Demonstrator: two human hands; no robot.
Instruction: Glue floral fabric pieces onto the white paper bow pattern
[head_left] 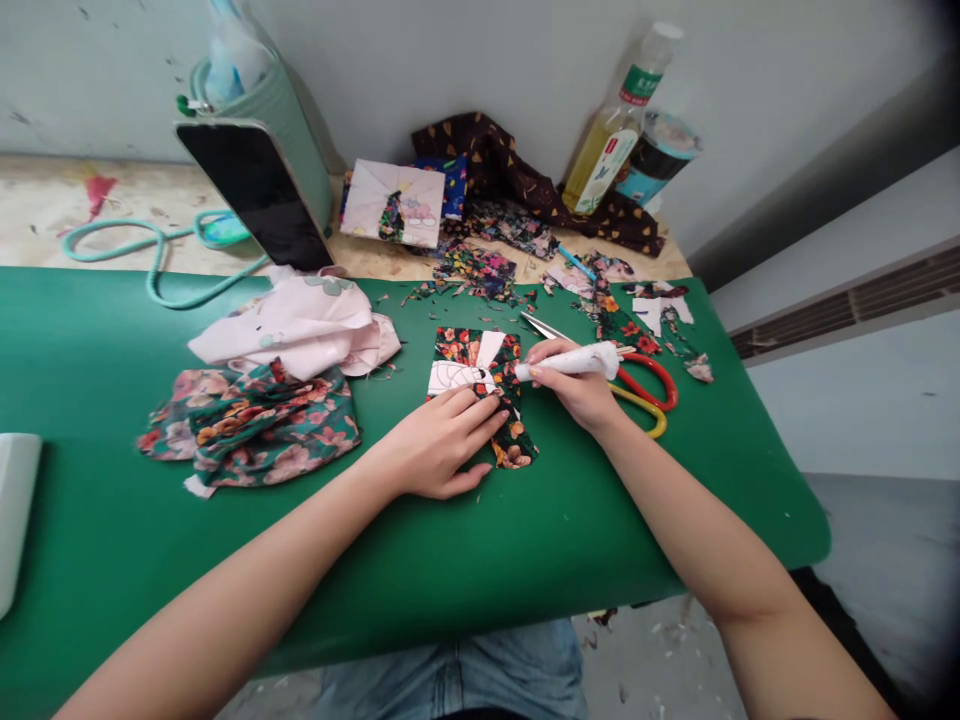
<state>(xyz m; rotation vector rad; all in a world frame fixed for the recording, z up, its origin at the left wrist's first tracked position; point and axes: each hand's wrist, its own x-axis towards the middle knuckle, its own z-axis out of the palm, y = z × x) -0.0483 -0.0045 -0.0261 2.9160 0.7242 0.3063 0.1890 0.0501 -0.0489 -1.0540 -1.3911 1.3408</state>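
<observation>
My left hand [450, 440] lies flat with fingers stretched over the lower left of a small square piece [457, 345]. White paper or card with drawn lines shows on it, beside dark green flowered fabric. A strip of the same flowered fabric [514, 440] hangs past its lower edge onto the mat. Wrapped round a crumpled white squeeze tube [577, 361], my right hand [581, 395] points the tube's narrow end at the square's right side. Partly beneath that hand lie scissors [660, 380] with red and yellow handles, blades toward the upper left.
Crumpled pink cloth [300, 325] and flowered cloth [270, 425] lie on the green mat [420, 580] at left. Behind stand a phone [259, 190], a bottle of yellow liquid [607, 150] and a decorated white square [394, 200]. Fabric scraps [480, 268] are scattered at the back.
</observation>
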